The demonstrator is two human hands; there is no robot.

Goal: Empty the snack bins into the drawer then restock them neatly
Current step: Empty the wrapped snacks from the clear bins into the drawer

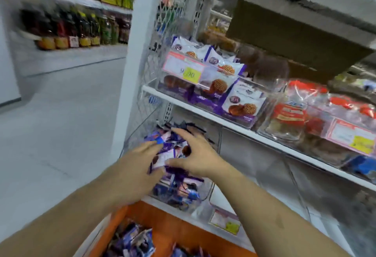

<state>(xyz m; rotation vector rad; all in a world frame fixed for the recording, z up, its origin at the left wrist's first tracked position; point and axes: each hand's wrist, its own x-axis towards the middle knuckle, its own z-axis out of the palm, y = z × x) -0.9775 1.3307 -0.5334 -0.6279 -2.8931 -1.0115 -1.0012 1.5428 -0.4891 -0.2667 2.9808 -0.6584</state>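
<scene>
The clear snack bin in front of me sits on the lower shelf, heaped with purple-and-white biscuit packets lying every which way. My left hand and right hand pinch one packet above the heap. Below, the orange drawer stands open with more purple packets loose inside. The upper bin holds waffle-biscuit packs leaning forward.
</scene>
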